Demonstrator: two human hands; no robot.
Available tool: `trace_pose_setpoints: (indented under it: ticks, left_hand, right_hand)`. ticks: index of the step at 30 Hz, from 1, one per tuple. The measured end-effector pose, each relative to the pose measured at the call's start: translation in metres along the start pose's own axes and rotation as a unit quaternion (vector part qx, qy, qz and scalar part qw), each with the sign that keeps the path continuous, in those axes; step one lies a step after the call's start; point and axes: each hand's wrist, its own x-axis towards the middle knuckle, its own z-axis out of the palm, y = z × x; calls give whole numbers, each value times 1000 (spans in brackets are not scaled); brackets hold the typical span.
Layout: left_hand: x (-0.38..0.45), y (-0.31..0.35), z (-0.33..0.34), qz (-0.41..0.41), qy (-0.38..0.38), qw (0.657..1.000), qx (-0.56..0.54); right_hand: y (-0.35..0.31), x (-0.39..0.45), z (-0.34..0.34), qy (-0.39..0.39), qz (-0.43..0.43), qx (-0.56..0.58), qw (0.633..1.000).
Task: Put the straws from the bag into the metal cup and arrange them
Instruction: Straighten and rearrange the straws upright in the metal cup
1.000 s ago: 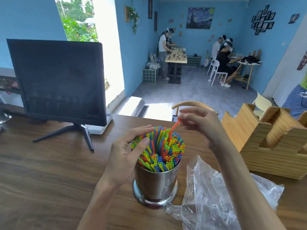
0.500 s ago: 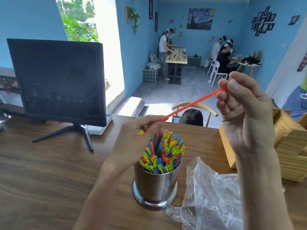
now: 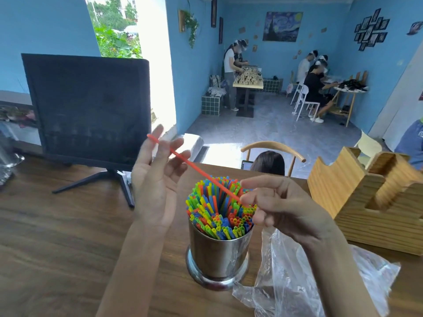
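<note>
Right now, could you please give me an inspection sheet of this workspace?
Surface: wooden table, dark grain.
Job's things: metal cup upright, packed with coloured straws; one red straw held aslant above it; clear bag crumpled right of the cup, no straws seen inside.
Clutter: dark monitor on a stand, back left; wooden holder at right.
Grippers: left hand holds the red straw's upper end in loosely bent fingers; right hand pinches its lower end over the cup.
Cables: nothing seen.
Surroundings: blue-walled room, people at tables behind, a chair beyond the table.
</note>
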Motion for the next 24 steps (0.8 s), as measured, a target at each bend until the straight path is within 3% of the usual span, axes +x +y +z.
trace_pose_setpoints:
  ticks: [5, 8, 10, 16, 21, 24]
  left_hand:
    - [0, 1, -2, 146, 35, 983, 102]
    - [-5, -3, -2, 196, -14, 964, 177]
    - [-10, -8, -4, 185, -61, 949, 248]
    - [-6, -34, -33, 205, -140, 812, 528]
    - [-2, -24, -31, 89, -148, 848, 501]
    - [-9, -13, -30, 0, -277, 857, 434]
  right_hand:
    - [0, 8, -12, 102, -30, -96, 990]
    - [3, 11, -15, 136, -29, -126, 982]
    - [5, 12, -16, 146, -24, -161, 976]
    - [8, 15, -22, 185, -26, -238, 953]
    - [16, 22, -30, 206, -28, -378, 902]
    - [13, 18, -37, 48, -4, -425, 904]
